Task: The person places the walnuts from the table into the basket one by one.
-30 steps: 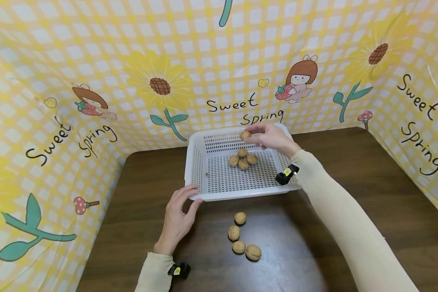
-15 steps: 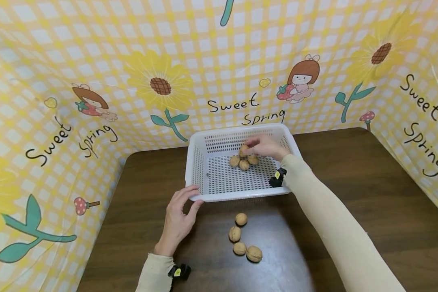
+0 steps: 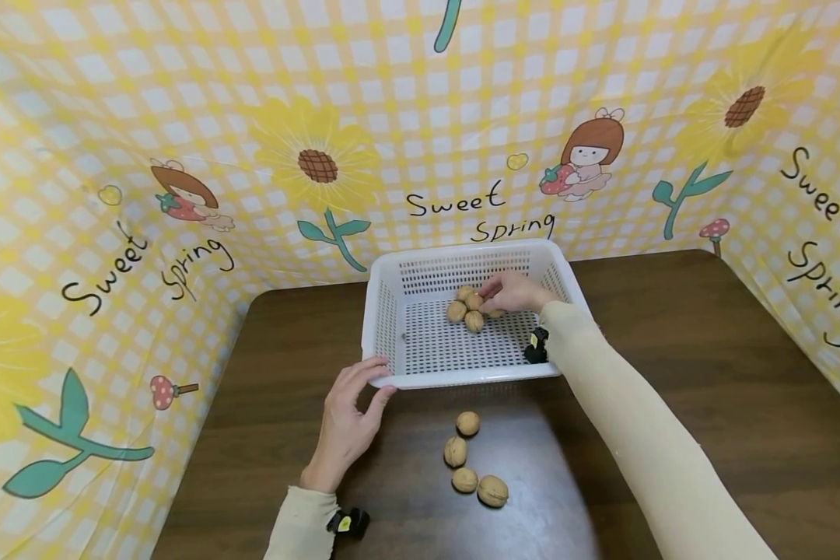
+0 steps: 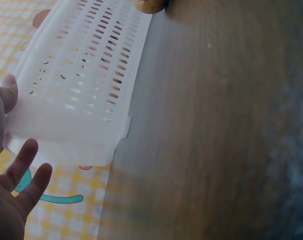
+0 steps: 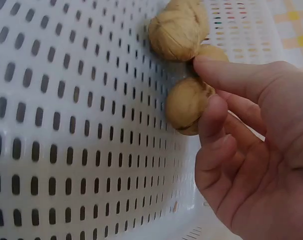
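A white perforated plastic basket stands on the dark wooden table, several walnuts clustered inside it. My left hand holds the basket's front left corner, fingers over the rim and thumb at the front side. In the left wrist view two of its fingers spread apart below the corner. My right hand is down inside the basket beside the cluster. Its thumb and fingertips stand apart right at the walnuts; one walnut rests on top of the others. Part of another is hidden behind this hand.
Several more walnuts lie on the table in front of the basket. A yellow checked cloth with flower prints rises behind the table and along both sides.
My right hand has carried a walnut from over the basket's back rim down onto the cluster, and its fingers have eased off it. The left hand stays at the corner.
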### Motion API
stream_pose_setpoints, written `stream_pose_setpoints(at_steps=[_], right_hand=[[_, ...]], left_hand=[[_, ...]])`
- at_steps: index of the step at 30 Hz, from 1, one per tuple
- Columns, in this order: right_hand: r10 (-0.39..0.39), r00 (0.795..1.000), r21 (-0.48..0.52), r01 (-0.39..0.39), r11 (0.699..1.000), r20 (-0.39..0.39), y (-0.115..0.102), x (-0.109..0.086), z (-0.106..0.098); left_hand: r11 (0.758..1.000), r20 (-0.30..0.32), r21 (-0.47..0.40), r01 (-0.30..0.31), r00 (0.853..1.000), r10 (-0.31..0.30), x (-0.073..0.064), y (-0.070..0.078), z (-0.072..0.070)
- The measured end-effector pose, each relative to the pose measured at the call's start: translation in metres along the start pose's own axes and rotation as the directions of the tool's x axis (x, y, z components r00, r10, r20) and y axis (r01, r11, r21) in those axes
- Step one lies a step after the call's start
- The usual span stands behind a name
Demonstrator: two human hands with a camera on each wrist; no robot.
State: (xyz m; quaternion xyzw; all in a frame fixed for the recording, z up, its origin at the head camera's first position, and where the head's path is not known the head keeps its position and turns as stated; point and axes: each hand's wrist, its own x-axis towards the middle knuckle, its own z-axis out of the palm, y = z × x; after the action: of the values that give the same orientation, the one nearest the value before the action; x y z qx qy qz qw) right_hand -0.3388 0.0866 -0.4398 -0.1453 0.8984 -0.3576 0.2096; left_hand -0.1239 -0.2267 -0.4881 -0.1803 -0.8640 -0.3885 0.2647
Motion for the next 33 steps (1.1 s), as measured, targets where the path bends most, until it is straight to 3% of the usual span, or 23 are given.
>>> stream_pose_setpoints(at_steps=[14, 19, 22, 27, 33], right_hand=[[-0.019, 1.000, 0.084, 0.019, 0.996, 0.004, -0.005, 0.000, -0.004], [-0.052, 0.999, 0.173, 0.049, 0.984, 0.014, -0.014, -0.004, -0.013], [-0.088, 0.996, 0.223, 0.088, 0.971, -0.009, -0.031, -0.012, -0.024], [-0.171, 0.979, 0.189, 0.190, 0.963, -0.110, -0.061, -0.038, -0.037], [-0.313, 0.938, 0.133, 0.332, 0.934, -0.146, -0.078, -0.070, -0.025]], left_hand=[[1.000, 0.003, -0.002, 0.005, 1.000, -0.005, 0.001, 0.002, 0.000], [1.000, 0.005, -0.010, 0.005, 1.000, -0.005, 0.000, 0.001, 0.000], [1.000, 0.000, -0.008, -0.005, 1.000, 0.005, 0.000, 0.000, 0.001], [1.000, -0.004, -0.013, -0.002, 1.000, 0.002, 0.000, 0.001, 0.002], [1.000, 0.000, -0.016, 0.009, 1.000, -0.009, 0.000, 0.000, 0.001]])
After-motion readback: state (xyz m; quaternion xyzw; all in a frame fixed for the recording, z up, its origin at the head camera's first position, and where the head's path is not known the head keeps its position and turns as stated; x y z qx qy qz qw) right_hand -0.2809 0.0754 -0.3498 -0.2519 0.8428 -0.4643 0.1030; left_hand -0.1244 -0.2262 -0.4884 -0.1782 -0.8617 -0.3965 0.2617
